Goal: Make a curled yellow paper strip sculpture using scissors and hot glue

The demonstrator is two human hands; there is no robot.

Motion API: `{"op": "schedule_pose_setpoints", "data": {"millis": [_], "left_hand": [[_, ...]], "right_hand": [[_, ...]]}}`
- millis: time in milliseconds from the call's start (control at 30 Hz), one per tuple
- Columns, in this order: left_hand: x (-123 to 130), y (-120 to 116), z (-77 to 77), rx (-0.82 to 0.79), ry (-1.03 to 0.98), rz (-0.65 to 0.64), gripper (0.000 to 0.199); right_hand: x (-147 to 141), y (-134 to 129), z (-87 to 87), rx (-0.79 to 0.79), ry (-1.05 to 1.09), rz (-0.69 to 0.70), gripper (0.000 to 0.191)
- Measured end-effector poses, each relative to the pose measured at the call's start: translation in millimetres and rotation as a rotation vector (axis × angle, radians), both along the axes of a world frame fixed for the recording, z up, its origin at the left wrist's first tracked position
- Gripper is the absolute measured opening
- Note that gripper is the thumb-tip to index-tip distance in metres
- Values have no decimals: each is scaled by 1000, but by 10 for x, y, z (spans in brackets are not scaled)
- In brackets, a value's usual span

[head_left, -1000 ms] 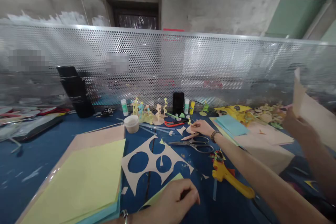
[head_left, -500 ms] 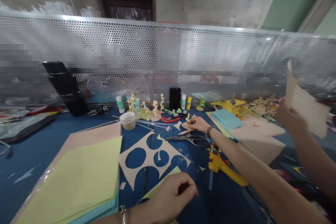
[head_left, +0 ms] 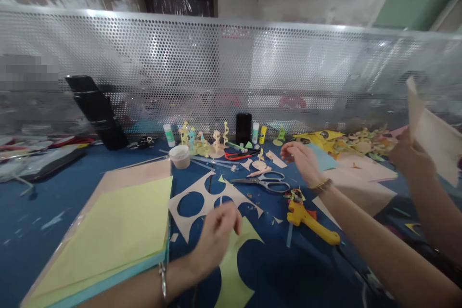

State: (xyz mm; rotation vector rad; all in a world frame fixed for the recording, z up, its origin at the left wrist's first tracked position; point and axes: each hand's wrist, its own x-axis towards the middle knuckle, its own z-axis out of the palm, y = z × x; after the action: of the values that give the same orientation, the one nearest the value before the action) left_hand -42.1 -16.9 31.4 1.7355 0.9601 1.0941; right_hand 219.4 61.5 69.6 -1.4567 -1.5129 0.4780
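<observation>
Right hand (head_left: 302, 161) off spiral figure (head_left: 259, 164); left hand (head_left: 215, 236) shifted, yellow-green cutout (head_left: 231, 269) more exposed.

My bare, loosely curled left hand (head_left: 219, 224) is blurred, its wrist bent; my bare right hand (head_left: 299, 160), fingers slightly bent, sits farther forward, forearm outstretched.

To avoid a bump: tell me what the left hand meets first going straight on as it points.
The left hand would seemingly first meet the holed paper just past its knuckles, then the scissors. Its height is unclear, so it may pass over both.
</observation>
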Motion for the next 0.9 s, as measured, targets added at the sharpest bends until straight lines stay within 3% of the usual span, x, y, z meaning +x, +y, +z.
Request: {"op": "schedule_pose_setpoints", "data": {"millis": [67, 133, 200, 233, 300, 400, 500, 600, 700, 900], "left_hand": [[-182, 154, 262, 51, -43, 142, 39], [-384, 299, 522, 113, -59, 258, 36], [-554, 368, 701, 200, 190, 321, 27], [-614, 359, 746, 149, 356, 259, 21], [-677, 260, 742, 28, 628, 36, 20], [-657, 18, 576, -72, 895, -179, 25], [-576, -162, 392, -36, 1049, -180, 30], [-508, -239, 327, 24, 1123, -139, 31], [-477, -320, 377, 24, 1140, -112, 29], [-578, -552, 496, -89, 1096, -171, 34]], "right_hand": [[-60, -419, 87, 31, -9, 76, 32], [-111, -835, 130, 26, -59, 167, 28], [-142, -1153, 114, 129, -275, 314, 21], [-149, -1258, 82, 182, -340, 376, 16], [-147, -1366, -19, 278, -386, 468, 7], [-113, -1364, -197, 252, -359, 475, 20], [-62, -1330, -322, 160, -367, 440, 24], [-29, -1345, -382, 143, -404, 463, 22], [-36, -1385, -415, 186, -464, 465, 13], [-104, -1444, -463, 256, -576, 516, 26]]}}
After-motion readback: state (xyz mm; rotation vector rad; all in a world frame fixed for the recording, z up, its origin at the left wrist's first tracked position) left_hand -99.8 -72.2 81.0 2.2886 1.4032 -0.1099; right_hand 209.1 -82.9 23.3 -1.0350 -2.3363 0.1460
